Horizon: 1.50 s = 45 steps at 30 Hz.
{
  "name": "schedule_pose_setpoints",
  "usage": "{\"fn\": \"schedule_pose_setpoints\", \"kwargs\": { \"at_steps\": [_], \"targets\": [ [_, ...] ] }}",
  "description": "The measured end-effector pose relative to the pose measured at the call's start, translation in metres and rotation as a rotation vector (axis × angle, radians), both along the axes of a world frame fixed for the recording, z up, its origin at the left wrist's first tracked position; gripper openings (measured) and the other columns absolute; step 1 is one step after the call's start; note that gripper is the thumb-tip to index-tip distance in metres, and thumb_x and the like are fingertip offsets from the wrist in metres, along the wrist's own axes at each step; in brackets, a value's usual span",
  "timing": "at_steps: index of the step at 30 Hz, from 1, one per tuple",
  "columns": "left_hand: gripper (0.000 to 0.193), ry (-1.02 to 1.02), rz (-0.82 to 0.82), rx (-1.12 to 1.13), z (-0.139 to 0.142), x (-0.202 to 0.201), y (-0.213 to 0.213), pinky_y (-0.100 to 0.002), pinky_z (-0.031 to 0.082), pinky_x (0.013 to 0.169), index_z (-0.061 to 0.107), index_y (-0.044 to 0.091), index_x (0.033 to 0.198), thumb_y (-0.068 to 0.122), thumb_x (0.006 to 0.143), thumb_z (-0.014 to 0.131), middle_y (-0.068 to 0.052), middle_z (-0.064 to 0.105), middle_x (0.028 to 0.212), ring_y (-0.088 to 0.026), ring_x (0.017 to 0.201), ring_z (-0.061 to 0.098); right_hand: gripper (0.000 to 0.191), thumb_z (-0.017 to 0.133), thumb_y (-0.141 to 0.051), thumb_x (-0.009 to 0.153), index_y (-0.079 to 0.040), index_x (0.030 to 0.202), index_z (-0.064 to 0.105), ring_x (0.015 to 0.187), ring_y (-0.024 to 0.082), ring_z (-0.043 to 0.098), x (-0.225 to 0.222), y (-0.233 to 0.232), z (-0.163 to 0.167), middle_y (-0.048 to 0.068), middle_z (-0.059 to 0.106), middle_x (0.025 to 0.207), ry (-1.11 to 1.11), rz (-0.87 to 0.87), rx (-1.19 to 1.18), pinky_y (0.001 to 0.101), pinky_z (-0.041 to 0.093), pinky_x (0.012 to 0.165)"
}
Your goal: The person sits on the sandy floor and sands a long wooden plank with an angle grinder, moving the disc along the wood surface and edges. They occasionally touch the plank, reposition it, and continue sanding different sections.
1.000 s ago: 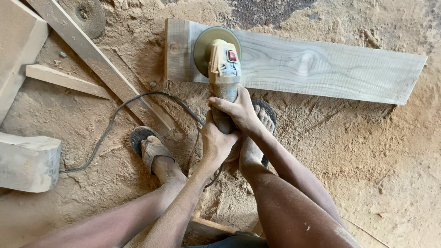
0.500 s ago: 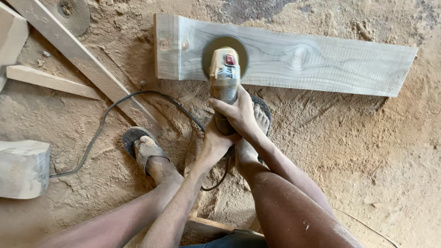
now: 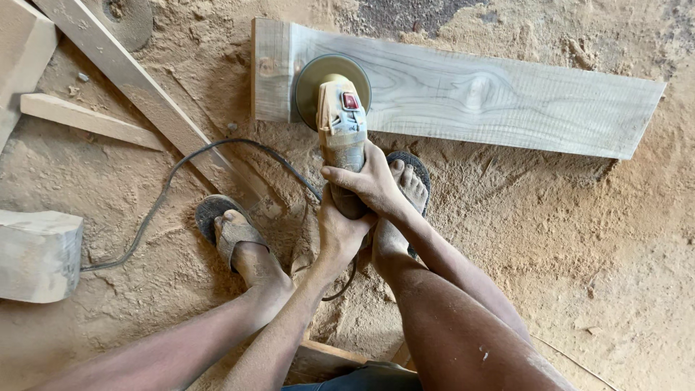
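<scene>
A dusty handheld disc sander (image 3: 339, 123) rests its round pad on the left part of a long grey-grained wooden plank (image 3: 507, 101) lying on the sawdust floor. My right hand (image 3: 373, 181) wraps over the sander's body from the right. Just below it, my left hand (image 3: 340, 232) grips the sander's rear handle. Both forearms reach up from the bottom of the view between my legs. My feet in sandals (image 3: 232, 232) stand on either side of the tool.
The sander's black cable (image 3: 181, 181) curves left across the sawdust. Wooden battens (image 3: 130, 80) lie diagonally at upper left, a thick timber block (image 3: 40, 253) at the left edge, and a wooden piece (image 3: 326, 358) sits under me.
The sander's pad has stayed at the plank's left end with only small shifts across it. Both hands keep the same grip. The view has drifted slightly.
</scene>
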<state>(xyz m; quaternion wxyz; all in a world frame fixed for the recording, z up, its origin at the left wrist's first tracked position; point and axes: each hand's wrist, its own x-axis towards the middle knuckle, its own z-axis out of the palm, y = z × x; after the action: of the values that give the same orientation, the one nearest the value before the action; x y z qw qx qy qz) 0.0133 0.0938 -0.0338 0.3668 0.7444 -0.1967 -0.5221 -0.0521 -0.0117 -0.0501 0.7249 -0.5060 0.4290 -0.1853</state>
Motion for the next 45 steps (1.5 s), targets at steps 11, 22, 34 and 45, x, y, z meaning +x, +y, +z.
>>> {"fn": "schedule_pose_setpoints", "kwargs": {
  "at_steps": [11,22,34,45],
  "targets": [
    [0.087,0.140,-0.026,0.102,-0.019,-0.013,0.017,-0.035,0.065,0.098,0.034,0.003,0.143,0.019,0.076,0.088,-0.018,0.063,0.124,-0.027,0.110,0.071,0.063,0.087,-0.027,0.080,0.002,0.128,0.059,0.106,0.016,0.069,-0.009,0.011,-0.002,0.010,0.072,0.113,0.094,0.022,0.018,0.0336,0.056,0.098],
    [0.089,0.160,-0.043,-0.062,0.009,-0.028,0.022,-0.035,0.063,0.100,0.030,0.004,0.146,0.016,0.077,0.085,-0.015,0.059,0.131,-0.025,0.115,0.069,0.055,0.083,-0.031,0.080,0.003,0.119,0.065,0.091,0.021,0.074,-0.035,0.012,0.022,0.015,0.075,0.103,0.233,0.050,0.050,0.0379,0.064,0.089],
    [0.086,0.079,0.100,-0.141,-0.004,-0.025,0.025,-0.040,0.055,0.108,0.034,0.001,0.143,0.013,0.076,0.086,-0.018,0.056,0.133,-0.028,0.122,0.062,0.065,0.088,-0.024,0.079,0.003,0.130,0.059,0.111,0.016,0.067,-0.006,0.015,0.008,0.010,0.072,0.118,0.046,0.121,0.028,0.0340,0.052,0.104],
    [0.090,0.272,-0.042,0.049,0.005,-0.033,0.016,-0.035,0.059,0.102,0.033,0.004,0.145,0.022,0.074,0.086,-0.014,0.060,0.130,-0.024,0.117,0.067,0.057,0.084,-0.027,0.077,-0.002,0.123,0.061,0.093,0.017,0.074,-0.032,0.015,0.018,0.010,0.076,0.105,0.332,0.023,0.050,0.0339,0.062,0.089]
  ]
}}
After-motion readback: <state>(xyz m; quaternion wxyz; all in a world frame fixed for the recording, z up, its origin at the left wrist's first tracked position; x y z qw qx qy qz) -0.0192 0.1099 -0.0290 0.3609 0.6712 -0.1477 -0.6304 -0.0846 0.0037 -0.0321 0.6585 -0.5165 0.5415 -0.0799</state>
